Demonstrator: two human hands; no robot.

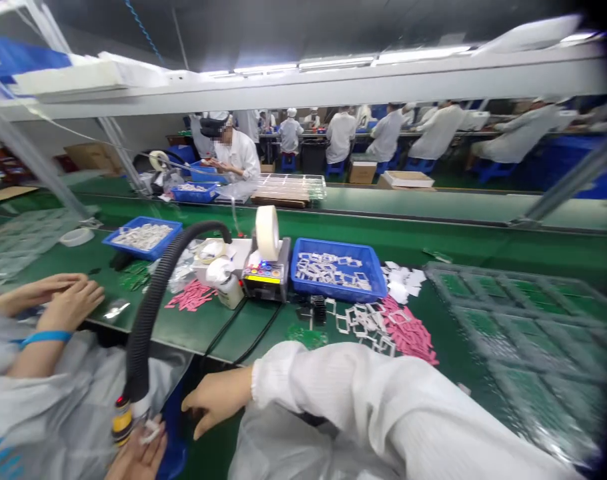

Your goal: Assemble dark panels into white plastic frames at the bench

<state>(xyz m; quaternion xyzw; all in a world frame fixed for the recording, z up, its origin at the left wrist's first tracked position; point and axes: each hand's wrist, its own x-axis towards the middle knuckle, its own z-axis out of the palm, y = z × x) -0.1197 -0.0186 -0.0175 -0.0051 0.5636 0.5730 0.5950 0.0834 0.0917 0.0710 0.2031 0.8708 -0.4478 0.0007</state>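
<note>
Sleeve (383, 407): white, on the person's own right arm; it crosses the bottom of the view from the right toward the left.
Table (483, 250): green, running the full width of the view.
Trays (523, 320): clear, holding green parts, lying on the table's right end; blurred.
Hose (148, 313): black and ribbed; it arches from beside the dispenser, over the table's near edge, down to the left hand.
Bin (341, 293): blue, mid-table, filled with white square frames; more frames lie loose just in front of it.
Left bin (128, 252): blue, behind the hose, holding white parts.
Pink pile (411, 333): small pink pieces, touching the loose frames, near the table's front edge.
Dispenser (268, 273): just left of the bin, with a roll of white tape standing upright on top.
Co-worker's hands (58, 297): at the left edge, one over the other on the table's rim, with a blue band on the wrist.
Right hand (216, 397): below the table edge, thumb pointing down, fingers half curled toward the dark gap; whether they grasp anything cannot be told.
Left hand (136, 457): lowest in view, palm up, fingers released and spread.
Nozzle (122, 423): the hose's yellow-and-black tip, just above the left palm.
Piece (151, 432): small and white, resting at the left fingertips, right beside the nozzle.
</note>
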